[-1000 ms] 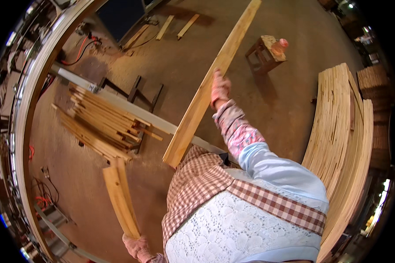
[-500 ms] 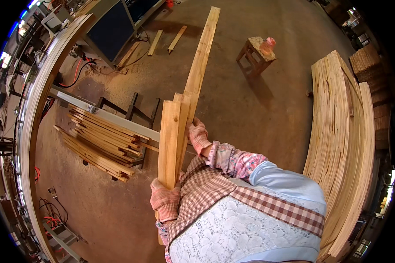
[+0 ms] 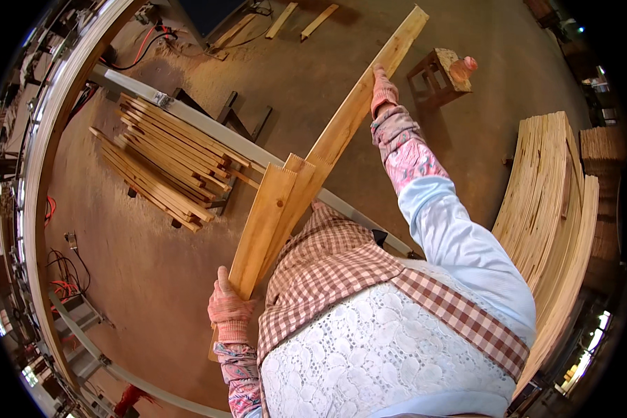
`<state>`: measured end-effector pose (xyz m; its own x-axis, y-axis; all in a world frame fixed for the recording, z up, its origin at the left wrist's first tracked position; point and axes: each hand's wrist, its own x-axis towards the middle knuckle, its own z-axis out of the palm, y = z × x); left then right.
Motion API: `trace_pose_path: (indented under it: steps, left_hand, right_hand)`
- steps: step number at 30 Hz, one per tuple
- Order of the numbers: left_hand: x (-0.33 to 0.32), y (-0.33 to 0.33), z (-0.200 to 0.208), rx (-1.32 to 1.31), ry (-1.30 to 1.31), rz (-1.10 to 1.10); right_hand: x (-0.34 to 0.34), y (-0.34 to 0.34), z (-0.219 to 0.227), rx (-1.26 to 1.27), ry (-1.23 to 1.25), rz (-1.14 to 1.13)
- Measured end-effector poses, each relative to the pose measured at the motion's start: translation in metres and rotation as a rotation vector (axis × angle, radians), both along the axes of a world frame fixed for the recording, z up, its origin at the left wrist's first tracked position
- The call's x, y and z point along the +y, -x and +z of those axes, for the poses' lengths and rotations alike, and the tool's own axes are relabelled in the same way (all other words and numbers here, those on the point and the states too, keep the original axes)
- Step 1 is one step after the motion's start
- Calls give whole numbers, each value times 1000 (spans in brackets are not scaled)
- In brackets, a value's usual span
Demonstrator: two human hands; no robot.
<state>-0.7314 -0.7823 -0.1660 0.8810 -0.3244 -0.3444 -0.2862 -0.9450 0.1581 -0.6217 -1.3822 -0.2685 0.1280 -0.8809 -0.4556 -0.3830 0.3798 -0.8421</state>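
Observation:
Several flat wooden boards (image 3: 263,223) lie against each other in front of my body, slanting from lower left to upper right. My left hand (image 3: 230,306), in a pink work glove, is closed around their near end with its thumb raised. One longer wooden board (image 3: 355,111) reaches out beyond the others, and its far part is gripped at the right edge by my gloved right hand (image 3: 384,89). The ends of the shorter boards show a toothed edge. The fingers of both hands are partly hidden by the wood.
A stack of wooden strips (image 3: 167,160) rests on a metal frame (image 3: 188,111) at left. A tall pile of long boards (image 3: 536,188) stands at right. Ahead is a small wooden stool (image 3: 439,76) with a reddish container (image 3: 462,68). A curved-looking rail (image 3: 45,188) runs along the left.
My right hand has slid forward along the long board toward its far end. The boards have swung so their far ends point more to the right; my left hand has shifted left.

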Motion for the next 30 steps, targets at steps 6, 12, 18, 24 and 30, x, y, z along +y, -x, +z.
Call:
trace_pose_path:
  steps: [6, 12, 18, 24, 30]
  left_hand:
    - [21, 25, -45, 2, 66, 42]
    - [26, 24, -62, 5, 88, 24]
    - [28, 22, -88, 36, 156, 50]
    - [34, 26, -101, 38, 234, 116]
    - [43, 13, -72, 83, 150, 52]
  right_hand:
    - [67, 21, 20, -117, 134, -43]
    - [18, 11, 23, 136, 277, -39]
    - [-6, 14, 0, 237, 485, 43]
    - [35, 2, 66, 61, 342, -32]
    - [34, 30, 41, 106, 295, -90]
